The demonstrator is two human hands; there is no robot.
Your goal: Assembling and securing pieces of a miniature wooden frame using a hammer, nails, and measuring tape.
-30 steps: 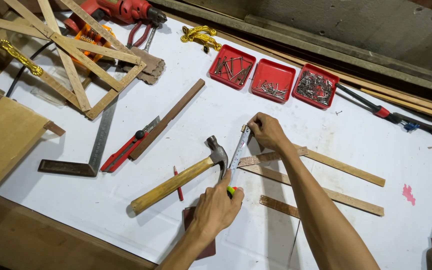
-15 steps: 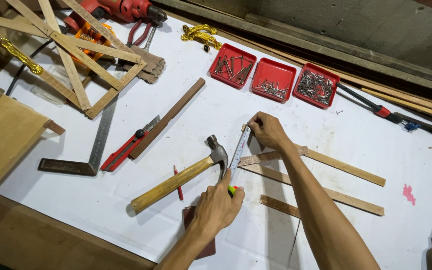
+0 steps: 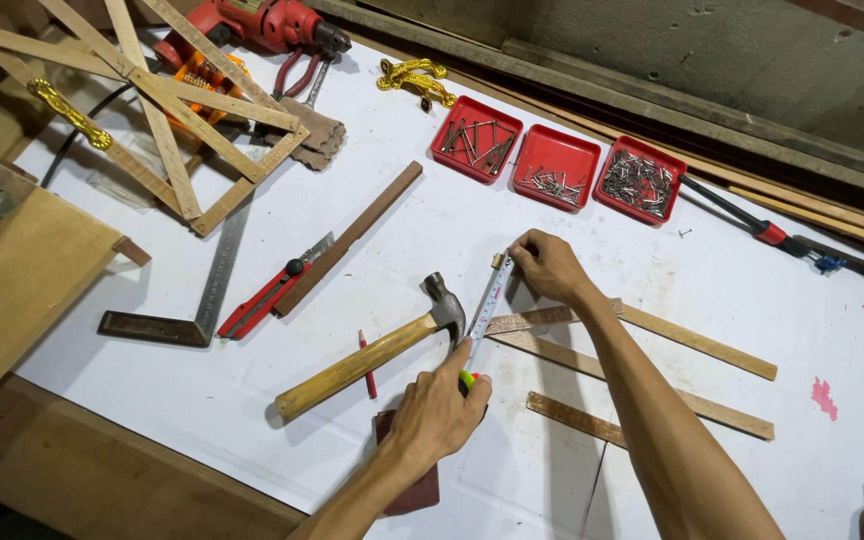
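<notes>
Right hand (image 3: pixel 547 265) pinches the tip of the tape measure (image 3: pixel 487 308), fingers pressed together, while the left hand (image 3: pixel 439 410) is curled shut around its green-and-yellow case near the table's front edge. Nothing has shifted over the last second: both hands hold as before, the blade stretched taut over the end of a thin wooden strip (image 3: pixel 652 330). A wooden-handled claw hammer (image 3: pixel 377 355) lies just beside the blade, with a red pencil (image 3: pixel 365 362) crossing under its handle and three red trays of nails (image 3: pixel 557 168) further back.

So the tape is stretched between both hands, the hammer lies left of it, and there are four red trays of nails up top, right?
Not quite: the head view shows three red trays, not four. The tape does run between the left hand and right hand, with the hammer to its left.
</notes>
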